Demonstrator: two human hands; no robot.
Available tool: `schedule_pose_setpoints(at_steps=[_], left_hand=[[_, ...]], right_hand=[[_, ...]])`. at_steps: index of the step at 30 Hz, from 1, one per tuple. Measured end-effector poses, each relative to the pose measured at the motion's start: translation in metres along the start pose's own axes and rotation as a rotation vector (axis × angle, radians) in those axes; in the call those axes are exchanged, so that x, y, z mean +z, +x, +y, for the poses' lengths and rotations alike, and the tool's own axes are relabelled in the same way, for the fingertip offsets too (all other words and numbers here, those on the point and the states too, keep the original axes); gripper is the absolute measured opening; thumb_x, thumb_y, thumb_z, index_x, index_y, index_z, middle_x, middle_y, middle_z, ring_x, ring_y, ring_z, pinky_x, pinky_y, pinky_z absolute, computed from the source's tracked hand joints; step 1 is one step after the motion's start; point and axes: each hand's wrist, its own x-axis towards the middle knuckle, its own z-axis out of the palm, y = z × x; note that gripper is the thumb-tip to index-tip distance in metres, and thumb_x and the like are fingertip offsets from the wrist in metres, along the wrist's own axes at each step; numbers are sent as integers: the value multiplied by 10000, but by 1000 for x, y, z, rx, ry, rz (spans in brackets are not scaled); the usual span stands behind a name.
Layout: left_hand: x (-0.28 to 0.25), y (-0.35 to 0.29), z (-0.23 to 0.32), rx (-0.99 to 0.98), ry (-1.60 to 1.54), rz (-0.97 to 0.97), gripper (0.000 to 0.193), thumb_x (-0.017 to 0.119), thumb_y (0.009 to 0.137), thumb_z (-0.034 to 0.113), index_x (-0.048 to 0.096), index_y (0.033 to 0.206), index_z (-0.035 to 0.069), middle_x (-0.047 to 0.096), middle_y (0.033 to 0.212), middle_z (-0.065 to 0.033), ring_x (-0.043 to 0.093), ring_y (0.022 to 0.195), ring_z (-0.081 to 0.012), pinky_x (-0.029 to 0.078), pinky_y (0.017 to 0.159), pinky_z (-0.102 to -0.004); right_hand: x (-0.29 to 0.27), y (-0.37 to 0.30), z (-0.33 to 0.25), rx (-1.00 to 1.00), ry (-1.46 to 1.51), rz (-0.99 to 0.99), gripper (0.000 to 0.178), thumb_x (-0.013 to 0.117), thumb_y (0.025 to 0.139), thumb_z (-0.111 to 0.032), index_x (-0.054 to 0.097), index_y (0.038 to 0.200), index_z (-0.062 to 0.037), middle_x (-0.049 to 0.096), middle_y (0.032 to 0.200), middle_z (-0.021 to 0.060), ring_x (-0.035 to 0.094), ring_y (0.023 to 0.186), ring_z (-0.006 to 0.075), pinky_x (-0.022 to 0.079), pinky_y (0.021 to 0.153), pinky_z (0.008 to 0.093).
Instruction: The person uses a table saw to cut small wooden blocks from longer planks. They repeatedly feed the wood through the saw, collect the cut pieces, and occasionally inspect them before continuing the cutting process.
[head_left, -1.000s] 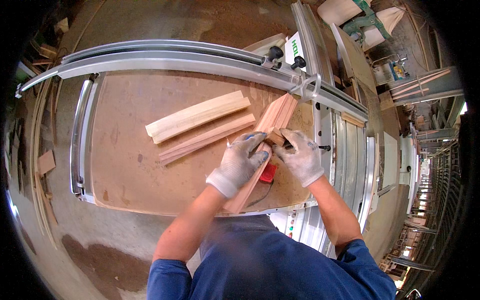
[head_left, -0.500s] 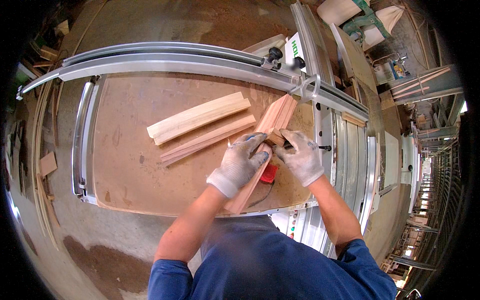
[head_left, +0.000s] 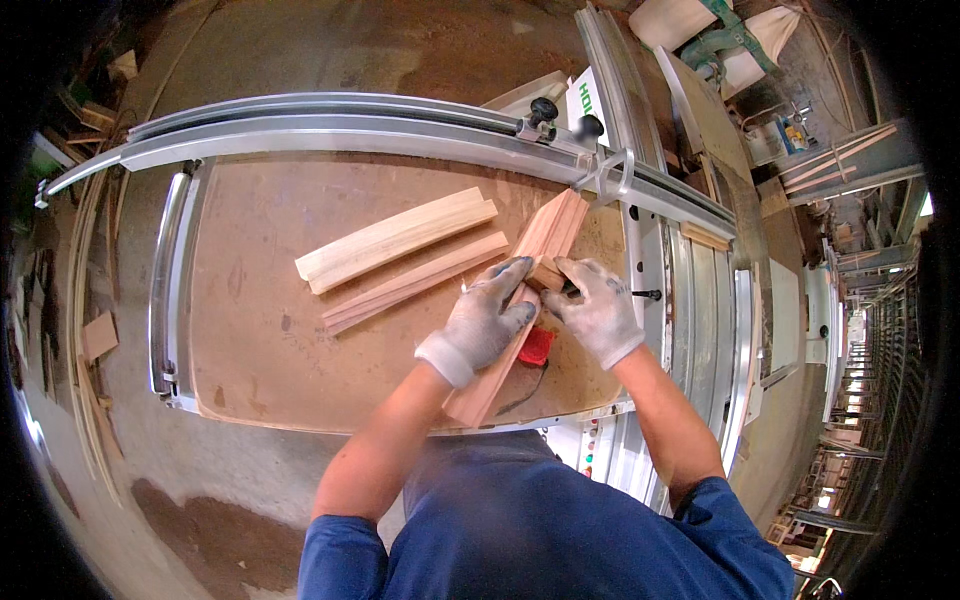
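My left hand (head_left: pixel 478 325), in a whitish glove, closes round a reddish wooden strip (head_left: pixel 557 222) lying slantwise on the brown tabletop. Its fingertips reach a small wooden block (head_left: pixel 543 272) on top of the strip. From the other side my right hand (head_left: pixel 602 315), gloved alike, pinches that block between thumb and fingers. Part of the block and the strip's middle are hidden by the gloves. Left of the hands lie a pale wooden piece (head_left: pixel 395 240) and a thinner reddish piece (head_left: pixel 420 282), side by side. A red object (head_left: pixel 537 347) sits between my wrists, partly covered.
A long metal fence (head_left: pixel 350 130) with black knobs (head_left: pixel 543 110) runs across the far side of the tabletop (head_left: pixel 250 350). At its left end stands a metal bar (head_left: pixel 168 280). Metal machine beds (head_left: pixel 690 330) adjoin on the right. Long boards (head_left: pixel 85 300) lie on the floor at left.
Both hands keep their hold on the strip and block, with hardly any movement. The whole view has shifted very slightly.
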Motion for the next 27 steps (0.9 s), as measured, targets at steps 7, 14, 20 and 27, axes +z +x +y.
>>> schedule_pose_setpoints(at_steps=[7, 14, 20, 27], left_hand=[[-1, -3, 11, -58, 10, 8, 632, 734, 943, 178, 562, 1528, 14, 590, 1508, -260, 570, 1417, -380, 446, 1189, -412], [-1, -1, 6, -56, 58, -13, 674, 749, 929, 205, 549, 1545, 17, 597, 1511, -257, 575, 1425, -362, 437, 1199, -408], [-3, 0, 9, -85, 88, -26, 595, 720, 965, 247, 584, 1493, 8, 602, 1486, -263, 598, 1369, -411, 469, 1167, -433], [-5, 7, 23, -41, -18, 19, 598, 752, 952, 273, 614, 1461, -9, 692, 1390, -237, 665, 1314, -353, 498, 1132, -407]], right_hand=[[-2, 0, 1, 18, 15, -27, 489, 872, 844, -216, 733, 1272, -25, 734, 1080, 197, 729, 995, 370, 587, 886, 422], [-5, 3, -3, 38, -38, -53, 425, 838, 854, -268, 754, 1234, -97, 745, 1080, 157, 734, 987, 359, 588, 885, 460], [-4, 4, 1, -26, -26, -44, 400, 836, 866, -297, 753, 1197, -88, 741, 1061, 147, 729, 989, 357, 581, 887, 463], [-5, 4, 5, 0, -8, -60, 403, 838, 871, -319, 752, 1152, -43, 737, 1026, 158, 732, 950, 361, 586, 849, 461]])
